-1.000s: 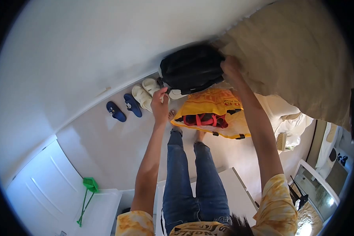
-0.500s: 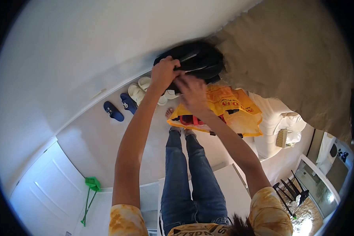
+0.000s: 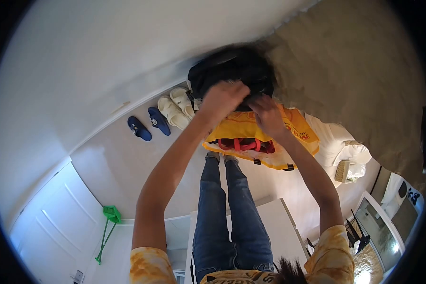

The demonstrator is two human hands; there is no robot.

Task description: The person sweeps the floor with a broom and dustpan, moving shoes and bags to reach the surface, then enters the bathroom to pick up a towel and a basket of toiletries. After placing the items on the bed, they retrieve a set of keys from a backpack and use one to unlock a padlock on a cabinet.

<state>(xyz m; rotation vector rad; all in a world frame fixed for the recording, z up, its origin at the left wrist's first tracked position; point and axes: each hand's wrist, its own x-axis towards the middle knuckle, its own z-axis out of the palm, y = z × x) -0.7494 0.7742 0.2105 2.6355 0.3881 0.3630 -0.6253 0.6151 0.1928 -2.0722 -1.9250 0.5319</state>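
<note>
A black bag [image 3: 232,71], blurred at its top, stands against the wall in the upper middle of the head view. On its near side, my left hand [image 3: 225,98] has its fingers curled closed against the black fabric. My right hand [image 3: 268,114] is just to the right and lower, its fingers pinched at the bag's near edge. Whether a zip or strap sits between the fingers is hidden. Directly below both hands lies a yellow shopping bag [image 3: 298,128], its mouth gaping, with red straps or handles [image 3: 241,144] inside.
Cream slippers [image 3: 173,112] and dark blue slippers [image 3: 139,128] line the wall on the left. A brown cloth-like surface [image 3: 345,71] fills the upper right. Farther off are a green long-handled dustpan [image 3: 111,214], a white door [image 3: 57,213] and a woven basket [image 3: 342,171].
My left hand has moved right and down across the black bag. My right hand has shifted right and down from above the yellow bag's left side to the black bag's near edge.
</note>
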